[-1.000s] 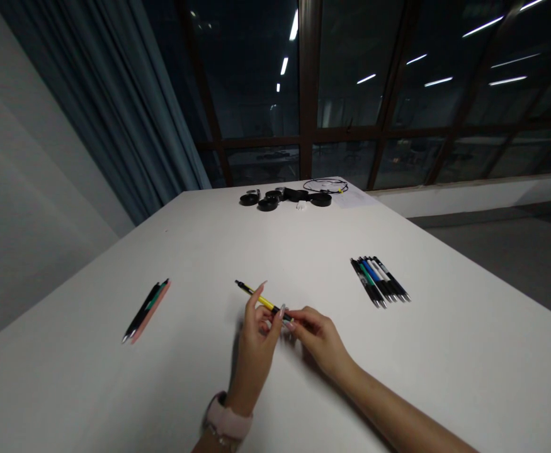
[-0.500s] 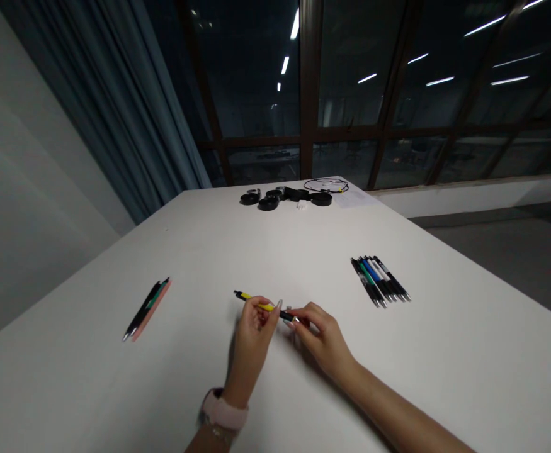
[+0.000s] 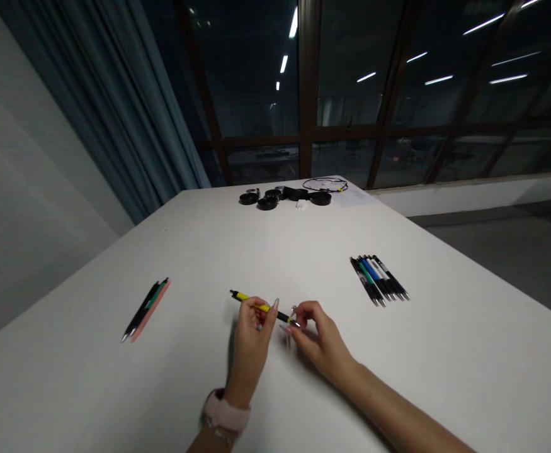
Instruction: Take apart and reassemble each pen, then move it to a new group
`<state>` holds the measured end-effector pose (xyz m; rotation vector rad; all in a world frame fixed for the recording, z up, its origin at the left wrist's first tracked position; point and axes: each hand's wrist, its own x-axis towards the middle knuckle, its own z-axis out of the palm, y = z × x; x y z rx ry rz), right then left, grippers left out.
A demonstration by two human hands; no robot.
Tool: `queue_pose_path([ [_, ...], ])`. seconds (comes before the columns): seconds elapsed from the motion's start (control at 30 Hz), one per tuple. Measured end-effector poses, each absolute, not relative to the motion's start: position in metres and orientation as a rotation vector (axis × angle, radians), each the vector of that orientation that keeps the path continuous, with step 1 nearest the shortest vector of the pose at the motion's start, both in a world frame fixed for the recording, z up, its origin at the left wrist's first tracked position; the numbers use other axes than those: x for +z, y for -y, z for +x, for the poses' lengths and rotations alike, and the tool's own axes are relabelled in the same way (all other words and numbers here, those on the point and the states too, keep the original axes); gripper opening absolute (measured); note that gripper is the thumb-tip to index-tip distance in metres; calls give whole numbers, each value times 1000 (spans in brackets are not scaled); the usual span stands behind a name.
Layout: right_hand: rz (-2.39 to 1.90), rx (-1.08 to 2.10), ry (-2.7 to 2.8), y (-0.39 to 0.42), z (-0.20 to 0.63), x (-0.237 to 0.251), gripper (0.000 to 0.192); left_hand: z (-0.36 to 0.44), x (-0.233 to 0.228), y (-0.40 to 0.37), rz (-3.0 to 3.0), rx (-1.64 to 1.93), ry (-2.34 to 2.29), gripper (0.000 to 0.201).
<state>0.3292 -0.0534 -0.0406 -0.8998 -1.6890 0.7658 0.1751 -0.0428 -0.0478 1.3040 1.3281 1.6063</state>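
My left hand [image 3: 251, 336] is closed round a yellow and black pen [image 3: 242, 295], holding it slantwise above the white table. The pen's clicker end points up and left, its silver tip down and right. At that tip, the thumb and index finger of my right hand [image 3: 320, 333] are bent round it. The tip shows between these two fingers, and how firmly they press on it is hard to see. Part of the pen's barrel is hidden behind my left fingers.
On the left of the white table [image 3: 199, 245] lie black pens [image 3: 140, 313] with a green part and a pink pen [image 3: 150, 313]. A row of several pens [image 3: 379, 281] lies at the right. Black round parts [image 3: 268, 202] and a coiled cable [image 3: 325, 184] sit at the far end.
My right fingers have loosened and shifted slightly at the pen's tip, so more of the yellow ring and silver tip shows. The left hand keeps its hold, the pen tilted slightly.
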Motion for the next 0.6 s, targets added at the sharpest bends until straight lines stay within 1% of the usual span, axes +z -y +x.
queue_pose_path([
  [0.1, -850, 862, 1622, 53, 328, -43, 19, 175, -47, 42, 1239, 1626, -1311, 32],
  [0.23, -855, 995, 1522, 52, 327, -45, 18, 174, -46, 40, 1160, 1638, -1298, 36],
  [0.37, -947, 1146, 1287, 48, 321, -49, 17, 176, -47, 40, 1136, 1666, -1286, 38],
  [0.47, -987, 1263, 1138, 45, 318, -48, 25, 180, -47, 41, 1135, 1718, -1291, 36],
  [0.6, -1013, 1346, 1090, 44, 319, -42, 39, 186, -48, 45, 1237, 1800, -1309, 30],
])
